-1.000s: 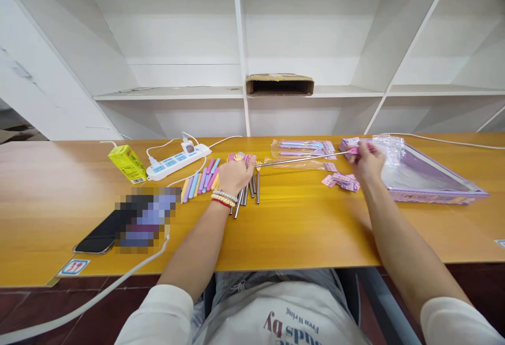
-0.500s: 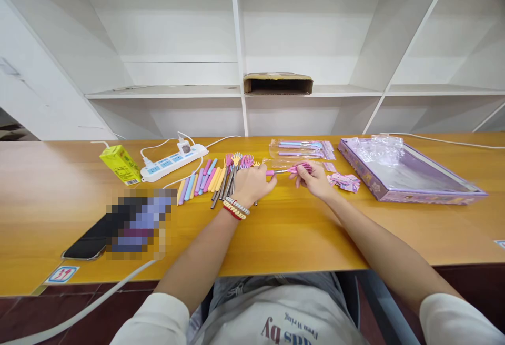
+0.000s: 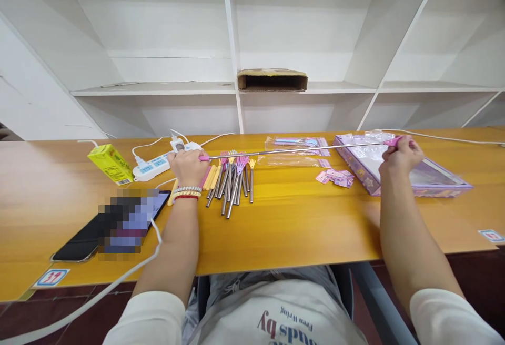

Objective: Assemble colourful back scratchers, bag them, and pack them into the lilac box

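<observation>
A pink telescopic back scratcher (image 3: 300, 150) is pulled out long and stretches nearly level above the table. My left hand (image 3: 187, 168) is closed around its pink handle end. At the other end, my right hand (image 3: 402, 155) grips the pink scratcher head, mostly hidden by the fingers. Below the rod, near my left hand, lie several loose scratcher rods (image 3: 232, 184) with pink and yellow claw heads. Coloured handle sleeves (image 3: 213, 178) lie beside them, partly covered by my left hand. Small pink cards (image 3: 335, 177) are piled toward the right.
Bagged back scratchers (image 3: 298, 143) lie at the back. A purple box (image 3: 369, 179) with clear plastic stands right, under my right hand. On the left are a power strip (image 3: 152, 168), a yellow carton (image 3: 110, 164) and a phone (image 3: 77, 240) with a cable. White shelves stand behind.
My hands have moved far apart, left hand leftward and right hand rightward over the box. The back scratcher between them has gone from short to fully drawn out.
</observation>
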A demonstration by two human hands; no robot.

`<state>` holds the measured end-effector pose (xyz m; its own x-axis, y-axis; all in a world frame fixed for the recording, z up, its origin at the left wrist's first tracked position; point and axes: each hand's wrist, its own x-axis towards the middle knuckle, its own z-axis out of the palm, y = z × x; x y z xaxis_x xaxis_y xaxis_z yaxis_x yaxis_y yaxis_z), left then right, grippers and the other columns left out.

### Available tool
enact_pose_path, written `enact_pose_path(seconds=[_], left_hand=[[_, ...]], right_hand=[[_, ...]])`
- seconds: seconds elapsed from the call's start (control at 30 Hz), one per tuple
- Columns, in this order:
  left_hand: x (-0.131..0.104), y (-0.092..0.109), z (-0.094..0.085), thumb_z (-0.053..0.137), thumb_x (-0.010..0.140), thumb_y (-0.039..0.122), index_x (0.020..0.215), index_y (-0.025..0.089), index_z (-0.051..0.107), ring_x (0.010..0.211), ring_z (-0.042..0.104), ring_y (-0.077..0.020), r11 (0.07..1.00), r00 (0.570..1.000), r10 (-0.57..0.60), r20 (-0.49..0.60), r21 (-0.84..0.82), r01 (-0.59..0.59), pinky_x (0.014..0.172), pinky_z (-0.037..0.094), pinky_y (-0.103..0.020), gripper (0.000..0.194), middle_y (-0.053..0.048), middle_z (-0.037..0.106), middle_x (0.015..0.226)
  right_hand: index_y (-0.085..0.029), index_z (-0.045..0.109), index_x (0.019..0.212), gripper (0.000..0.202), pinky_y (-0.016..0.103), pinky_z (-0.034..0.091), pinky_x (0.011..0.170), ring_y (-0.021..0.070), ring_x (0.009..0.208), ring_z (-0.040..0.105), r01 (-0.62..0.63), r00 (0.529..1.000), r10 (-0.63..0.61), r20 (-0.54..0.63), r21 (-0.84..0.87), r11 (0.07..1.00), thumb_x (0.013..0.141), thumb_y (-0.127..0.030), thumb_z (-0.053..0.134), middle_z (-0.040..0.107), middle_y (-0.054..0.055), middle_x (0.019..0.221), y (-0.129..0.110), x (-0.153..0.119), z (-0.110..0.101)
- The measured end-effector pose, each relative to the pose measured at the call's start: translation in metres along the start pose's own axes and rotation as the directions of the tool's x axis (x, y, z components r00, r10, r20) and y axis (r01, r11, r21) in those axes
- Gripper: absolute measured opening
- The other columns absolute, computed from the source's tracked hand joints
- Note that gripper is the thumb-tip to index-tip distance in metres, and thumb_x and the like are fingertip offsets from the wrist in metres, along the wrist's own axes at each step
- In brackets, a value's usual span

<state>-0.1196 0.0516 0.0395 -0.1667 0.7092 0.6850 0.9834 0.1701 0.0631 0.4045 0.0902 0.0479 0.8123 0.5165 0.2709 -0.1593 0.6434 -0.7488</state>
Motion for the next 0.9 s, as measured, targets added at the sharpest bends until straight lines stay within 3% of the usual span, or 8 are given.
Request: enact_pose_path(seconds=[0.23,0.4,0.47,0.67,0.9], left_hand=[[-0.004,-0.007,0.013,0.04,0.078,0.031,0.065,0.018,0.058,0.083,0.049,-0.0261,0.995,0.999,-0.042,-0.024,-0.087,0.04,0.083,0.025,-0.043,0.025,-0.009,0.056,0.068],[-0.01,-0.01,0.014,0.048,0.074,0.038,0.077,0.017,0.057,0.103,0.042,-0.0323,0.951,0.949,-0.279,-0.148,-0.179,0.252,0.085,0.024,-0.048,0.023,-0.015,0.053,0.099],[-0.011,-0.011,0.015,0.05,0.073,0.043,0.08,0.018,0.056,0.106,0.041,-0.0329,0.937,0.933,-0.321,-0.164,-0.198,0.287,0.085,0.025,-0.048,0.027,-0.014,0.052,0.103],[-0.009,-0.009,0.016,0.049,0.075,0.044,0.079,0.019,0.056,0.102,0.045,-0.031,0.95,0.944,-0.288,-0.157,-0.171,0.262,0.084,0.027,-0.045,0.027,-0.013,0.055,0.096],[-0.005,-0.013,0.016,0.051,0.071,0.036,0.071,0.019,0.056,0.089,0.05,-0.0277,0.979,0.987,-0.137,-0.08,-0.165,0.122,0.082,0.031,-0.04,0.018,-0.009,0.059,0.076]], right_hand=[[-0.015,0.048,0.066,0.017,0.016,0.021,0.03,0.0043,0.033,0.035,0.048,0.998,-0.045,0.047,-0.061,0.997,0.082,-0.017,0.051,0.043,-0.004,0.048,0.002,-0.002,-0.007],[-0.015,0.052,0.072,0.007,0.017,0.028,0.031,0.0085,0.035,0.046,0.074,0.99,-0.051,0.13,-0.173,0.982,0.078,-0.013,0.054,0.048,-0.003,0.05,0.007,-0.01,-0.007],[-0.016,0.051,0.074,0.006,0.018,0.029,0.031,0.0097,0.034,0.047,0.059,0.989,-0.037,0.14,-0.16,0.985,0.077,-0.012,0.052,0.048,-0.003,0.049,0.009,-0.009,-0.007],[-0.017,0.05,0.08,0.004,0.021,0.027,0.028,0.0136,0.032,0.049,-0.068,0.977,0.09,0.193,-0.117,0.991,0.076,-0.018,0.049,0.057,0.001,0.057,0.014,-0.008,-0.008],[-0.017,0.05,0.086,0.021,0.019,0.025,0.03,0.0096,0.031,0.045,-0.131,0.986,0.145,0.077,-0.168,0.977,0.085,-0.035,0.04,0.059,0.003,0.056,0.019,-0.008,-0.008]])
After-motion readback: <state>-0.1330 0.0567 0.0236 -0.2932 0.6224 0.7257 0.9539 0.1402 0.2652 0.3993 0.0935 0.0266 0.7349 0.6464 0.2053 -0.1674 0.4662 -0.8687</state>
